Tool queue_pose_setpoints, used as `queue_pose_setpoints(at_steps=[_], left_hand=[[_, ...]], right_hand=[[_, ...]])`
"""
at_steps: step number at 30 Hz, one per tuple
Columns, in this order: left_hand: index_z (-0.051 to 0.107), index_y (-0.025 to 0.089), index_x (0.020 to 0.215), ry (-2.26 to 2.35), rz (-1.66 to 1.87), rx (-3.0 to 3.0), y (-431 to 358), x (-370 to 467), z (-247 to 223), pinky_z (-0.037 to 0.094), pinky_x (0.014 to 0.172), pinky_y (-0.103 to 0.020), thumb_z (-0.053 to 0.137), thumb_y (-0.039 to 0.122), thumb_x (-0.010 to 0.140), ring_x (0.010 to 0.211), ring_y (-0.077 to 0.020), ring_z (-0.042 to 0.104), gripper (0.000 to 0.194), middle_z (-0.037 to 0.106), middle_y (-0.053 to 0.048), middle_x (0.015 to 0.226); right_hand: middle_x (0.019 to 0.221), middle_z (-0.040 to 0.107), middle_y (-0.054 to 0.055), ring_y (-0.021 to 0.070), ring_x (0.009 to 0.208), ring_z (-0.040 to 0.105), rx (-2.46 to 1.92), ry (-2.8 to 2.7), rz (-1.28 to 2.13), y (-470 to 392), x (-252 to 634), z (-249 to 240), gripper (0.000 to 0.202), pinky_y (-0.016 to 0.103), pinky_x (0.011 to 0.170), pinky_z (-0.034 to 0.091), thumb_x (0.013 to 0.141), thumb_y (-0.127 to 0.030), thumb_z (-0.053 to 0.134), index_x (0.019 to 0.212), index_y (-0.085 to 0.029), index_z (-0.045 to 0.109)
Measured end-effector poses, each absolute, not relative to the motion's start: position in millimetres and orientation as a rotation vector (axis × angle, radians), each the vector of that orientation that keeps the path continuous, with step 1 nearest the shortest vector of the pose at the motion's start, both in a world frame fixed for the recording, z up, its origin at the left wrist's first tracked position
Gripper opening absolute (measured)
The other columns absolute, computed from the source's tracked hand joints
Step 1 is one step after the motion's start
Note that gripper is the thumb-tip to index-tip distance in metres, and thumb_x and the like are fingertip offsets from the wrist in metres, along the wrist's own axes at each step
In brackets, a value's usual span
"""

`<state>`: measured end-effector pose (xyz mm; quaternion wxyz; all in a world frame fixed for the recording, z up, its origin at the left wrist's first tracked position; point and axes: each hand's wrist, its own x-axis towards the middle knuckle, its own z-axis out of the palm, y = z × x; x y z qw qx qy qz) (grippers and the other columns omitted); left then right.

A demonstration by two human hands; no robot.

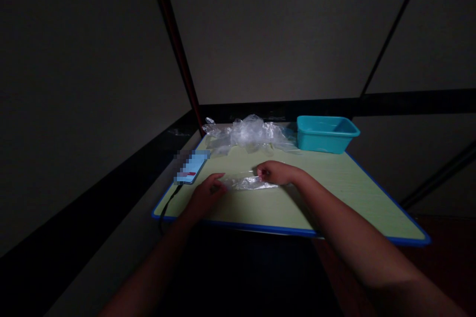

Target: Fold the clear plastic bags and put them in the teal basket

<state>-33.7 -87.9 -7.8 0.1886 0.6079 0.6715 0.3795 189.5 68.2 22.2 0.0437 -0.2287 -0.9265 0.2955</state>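
Note:
A clear plastic bag [247, 183] lies flattened across the table in front of me, shiny and slightly wrinkled. My right hand [277, 173] is over its right part, fingers curled and closed on the plastic. At the bag's left end is my left hand [208, 193], thumb and forefinger apart, their tips close to the plastic's edge. Whether those tips touch the bag is hard to see in the dim light. Behind both hands, a loose heap of crumpled clear plastic bags [251, 131] spreads along the far side of the table.
A turquoise plastic basket [323, 142] stands at the table's far right corner. On the left edge lies a phone-like flat device [193, 166], partly blurred out, with a dark cord [167, 203] hanging down. The pale green table [357, 198] has a blue rim, and walls stand behind and left.

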Motion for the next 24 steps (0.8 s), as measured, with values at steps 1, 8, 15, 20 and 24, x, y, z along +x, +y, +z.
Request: queue_pose_setpoints(at_steps=[1,8,15,20,24], left_hand=[[0.052,0.019,0.117,1.891,1.072,1.707,-88,-34,-8,0.047,0.075,-0.029,0.055,0.038,0.077,0.081,-0.0172,0.063,0.045,0.066,-0.001,0.088],[0.052,0.018,0.115,1.908,1.11,1.646,-84,-34,-9,0.047,0.074,-0.03,0.054,0.034,0.077,0.078,-0.0179,0.063,0.042,0.066,-0.001,0.086],[0.052,0.019,0.116,1.935,1.123,1.62,-83,-33,-9,0.046,0.072,-0.03,0.056,0.031,0.075,0.077,-0.0185,0.063,0.043,0.067,0.0,0.081],[0.055,0.019,0.111,1.983,1.114,1.59,-82,-27,-6,0.044,0.069,-0.028,0.054,0.024,0.073,0.073,-0.0169,0.062,0.038,0.065,0.001,0.076],[0.056,0.019,0.108,1.991,1.118,1.582,-81,-26,-6,0.043,0.067,-0.027,0.054,0.024,0.073,0.07,-0.0165,0.061,0.036,0.065,0.001,0.073]], right_hand=[[0.067,0.059,0.0,0.0102,0.062,0.048,-0.696,-2.822,0.891,69,189,21,0.011,0.021,0.058,0.033,0.073,-0.012,0.051,0.076,-0.013,0.062],[0.068,0.06,0.001,0.0108,0.063,0.049,-0.689,-2.778,0.835,74,187,16,0.01,0.021,0.058,0.033,0.074,-0.014,0.052,0.076,-0.013,0.062],[0.067,0.06,0.0,0.0102,0.061,0.048,-0.751,-2.755,0.757,76,184,13,0.01,0.02,0.058,0.032,0.071,-0.011,0.053,0.075,-0.014,0.062],[0.063,0.058,-0.001,0.0099,0.059,0.048,-0.757,-2.721,0.711,77,181,11,0.011,0.021,0.057,0.032,0.071,-0.01,0.052,0.071,-0.014,0.062],[0.064,0.06,0.0,0.0102,0.059,0.049,-0.797,-2.698,0.709,80,180,11,0.012,0.021,0.058,0.033,0.072,-0.01,0.052,0.072,-0.014,0.063]])
